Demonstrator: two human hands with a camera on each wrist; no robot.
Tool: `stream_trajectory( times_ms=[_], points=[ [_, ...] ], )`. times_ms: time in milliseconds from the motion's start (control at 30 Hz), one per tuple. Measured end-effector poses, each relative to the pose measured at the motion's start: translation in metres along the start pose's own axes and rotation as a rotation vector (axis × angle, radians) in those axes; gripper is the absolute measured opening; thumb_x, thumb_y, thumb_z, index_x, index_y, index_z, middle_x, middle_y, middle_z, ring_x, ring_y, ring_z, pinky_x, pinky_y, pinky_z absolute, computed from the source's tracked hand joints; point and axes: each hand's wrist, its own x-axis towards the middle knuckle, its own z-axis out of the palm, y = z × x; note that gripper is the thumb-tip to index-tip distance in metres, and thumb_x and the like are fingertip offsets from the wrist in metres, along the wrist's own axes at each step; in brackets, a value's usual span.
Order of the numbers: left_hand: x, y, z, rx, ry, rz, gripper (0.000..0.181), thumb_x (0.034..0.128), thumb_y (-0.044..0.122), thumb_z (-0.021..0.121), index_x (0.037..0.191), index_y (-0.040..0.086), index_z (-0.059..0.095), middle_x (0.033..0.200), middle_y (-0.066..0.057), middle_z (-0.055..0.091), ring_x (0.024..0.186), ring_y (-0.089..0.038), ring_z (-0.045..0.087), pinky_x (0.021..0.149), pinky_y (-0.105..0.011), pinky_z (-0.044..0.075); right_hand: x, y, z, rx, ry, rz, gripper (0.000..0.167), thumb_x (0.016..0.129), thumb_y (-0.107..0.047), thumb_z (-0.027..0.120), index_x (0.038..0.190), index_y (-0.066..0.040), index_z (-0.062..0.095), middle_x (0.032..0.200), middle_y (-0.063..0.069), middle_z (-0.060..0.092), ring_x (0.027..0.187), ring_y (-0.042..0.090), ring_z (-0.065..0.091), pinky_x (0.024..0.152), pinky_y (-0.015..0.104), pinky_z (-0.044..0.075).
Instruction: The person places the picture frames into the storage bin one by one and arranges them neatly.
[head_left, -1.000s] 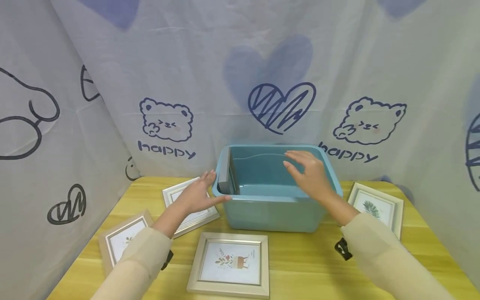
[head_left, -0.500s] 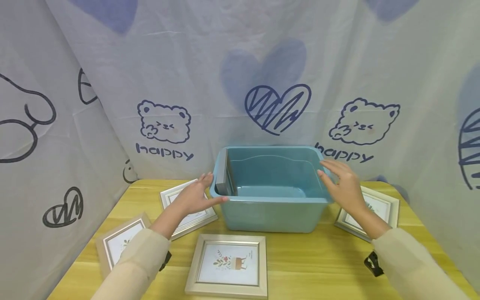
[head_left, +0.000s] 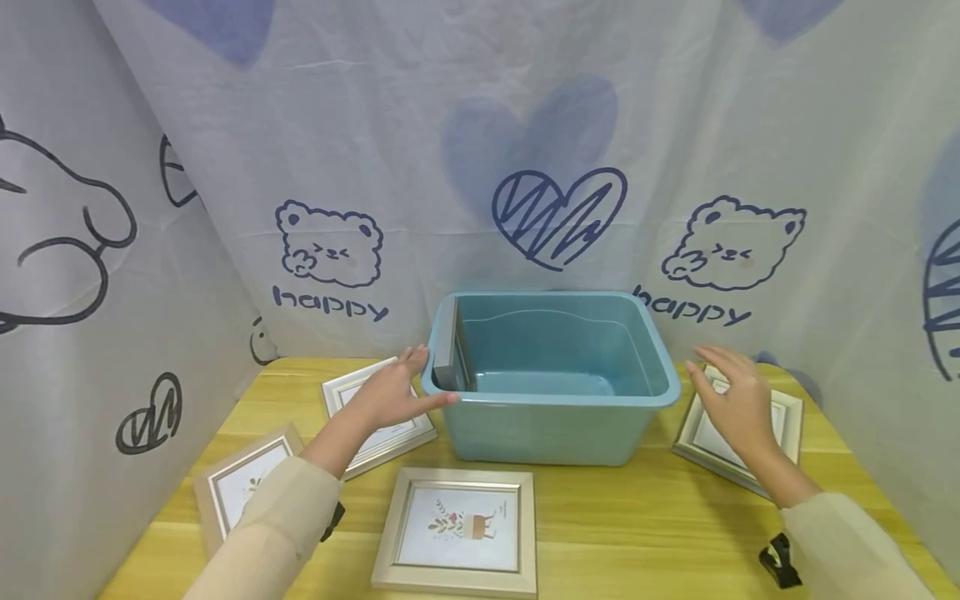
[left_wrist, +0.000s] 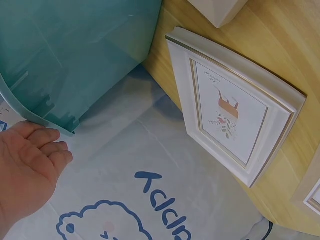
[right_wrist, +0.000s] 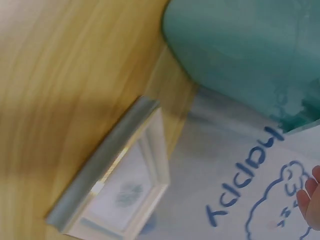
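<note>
A teal plastic bin [head_left: 555, 429] stands at the back middle of the table. Inside it, upright against its left wall, is a grey-edged frame [head_left: 447, 346]. My left hand [head_left: 390, 392] rests on the bin's left rim with fingers spread; the left wrist view shows the hand [left_wrist: 30, 170] at the rim [left_wrist: 35, 117]. My right hand [head_left: 738, 408] is above the leaf-print frame [head_left: 787, 425] right of the bin, fingers loosely extended and holding nothing. In the right wrist view that frame [right_wrist: 107, 165] lies below, with the hand [right_wrist: 312, 200] at the edge.
A silver-white frame [head_left: 416, 429] lies left of the bin, partly under my left hand. Another frame [head_left: 247, 475] is at the far left, and a flower-print frame [head_left: 457, 525] lies in front. A printed curtain [head_left: 465, 167] hangs behind the table [head_left: 615, 533].
My right hand has moved right, from over the bin's inside, past its right rim, to above the leaf-print frame. My left hand has stayed at the left rim.
</note>
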Motion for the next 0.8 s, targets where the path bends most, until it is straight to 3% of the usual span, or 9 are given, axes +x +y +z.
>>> stream_trajectory(
  times_ms=[67, 133, 300, 367, 500, 567, 633, 733, 800],
  points=[
    [0.0, 0.0, 0.0, -0.005, -0.004, -0.007, 0.096, 0.0803, 0.062, 0.057, 0.146, 0.001, 0.023, 0.153, -0.018, 0.019, 0.14, -0.038, 0.021, 0.11, -0.054, 0.027, -0.004, 0.006, -0.002, -0.012, 0.022, 0.016, 0.027, 0.076, 0.003, 0.067, 0.102, 0.008, 0.066, 0.104, 0.028, 0.065, 0.1, 0.043, 0.057, 0.099, 0.011, 0.033],
    [0.001, -0.001, 0.0, -0.01, -0.007, -0.009, 0.096, 0.0802, 0.062, 0.057, 0.146, 0.001, 0.023, 0.153, -0.018, 0.019, 0.14, -0.038, 0.021, 0.11, -0.054, 0.026, -0.009, 0.011, -0.005, -0.021, 0.024, 0.061, 0.026, 0.077, 0.001, 0.067, 0.102, 0.008, 0.066, 0.104, 0.028, 0.065, 0.1, 0.043, 0.057, 0.096, 0.011, 0.033],
    [0.002, -0.001, -0.001, -0.011, -0.013, -0.01, 0.096, 0.08, 0.063, 0.056, 0.146, 0.001, 0.023, 0.153, -0.017, 0.019, 0.141, -0.037, 0.02, 0.111, -0.053, 0.026, -0.02, 0.023, -0.013, -0.059, 0.011, 0.205, 0.027, 0.081, -0.003, 0.065, 0.104, 0.01, 0.065, 0.106, 0.031, 0.063, 0.103, 0.046, 0.055, 0.092, 0.051, 0.041],
    [0.001, -0.001, -0.001, -0.014, -0.013, -0.011, 0.096, 0.0801, 0.063, 0.056, 0.146, 0.001, 0.023, 0.153, -0.017, 0.019, 0.141, -0.037, 0.02, 0.111, -0.053, 0.026, -0.025, 0.029, -0.016, -0.072, 0.018, 0.24, 0.027, 0.081, -0.004, 0.064, 0.104, 0.01, 0.064, 0.106, 0.032, 0.063, 0.103, 0.046, 0.054, 0.091, 0.05, 0.04],
    [0.0, -0.001, 0.0, -0.019, -0.013, -0.015, 0.096, 0.0802, 0.062, 0.056, 0.146, 0.002, 0.023, 0.153, -0.017, 0.019, 0.141, -0.037, 0.019, 0.111, -0.054, 0.026, -0.036, 0.045, -0.02, -0.12, 0.056, 0.286, 0.026, 0.081, -0.004, 0.064, 0.103, 0.009, 0.066, 0.105, 0.03, 0.064, 0.1, 0.044, 0.055, 0.088, 0.02, 0.038],
    [-0.001, -0.001, 0.001, -0.02, -0.01, -0.017, 0.096, 0.0801, 0.062, 0.057, 0.146, 0.002, 0.023, 0.153, -0.017, 0.019, 0.141, -0.037, 0.02, 0.11, -0.054, 0.027, -0.041, 0.054, -0.021, -0.141, 0.068, 0.309, 0.025, 0.082, -0.005, 0.063, 0.102, 0.009, 0.066, 0.104, 0.03, 0.064, 0.097, 0.043, 0.055, 0.083, 0.016, 0.036],
    [-0.001, -0.001, 0.002, -0.019, -0.006, -0.018, 0.096, 0.0801, 0.062, 0.057, 0.146, 0.002, 0.023, 0.153, -0.017, 0.019, 0.141, -0.037, 0.02, 0.11, -0.054, 0.027, -0.046, 0.061, -0.022, -0.165, 0.073, 0.334, 0.025, 0.082, -0.005, 0.062, 0.102, 0.009, 0.066, 0.104, 0.03, 0.064, 0.096, 0.043, 0.056, 0.082, 0.019, 0.039],
    [-0.002, -0.001, 0.003, -0.018, 0.0, -0.018, 0.095, 0.0801, 0.063, 0.057, 0.146, 0.002, 0.024, 0.153, -0.017, 0.019, 0.141, -0.036, 0.02, 0.11, -0.054, 0.028, -0.053, 0.071, -0.024, -0.179, 0.058, 0.384, 0.026, 0.084, -0.005, 0.06, 0.102, 0.012, 0.064, 0.104, 0.034, 0.061, 0.097, 0.048, 0.055, 0.081, 0.044, 0.042],
    [-0.003, -0.001, 0.004, -0.018, 0.003, -0.016, 0.095, 0.0801, 0.063, 0.056, 0.146, 0.002, 0.024, 0.153, -0.017, 0.019, 0.141, -0.036, 0.02, 0.11, -0.054, 0.028, -0.056, 0.078, -0.026, -0.192, 0.038, 0.456, 0.028, 0.085, -0.006, 0.058, 0.105, 0.012, 0.063, 0.108, 0.035, 0.059, 0.102, 0.05, 0.054, 0.086, 0.051, 0.041]
  ],
)
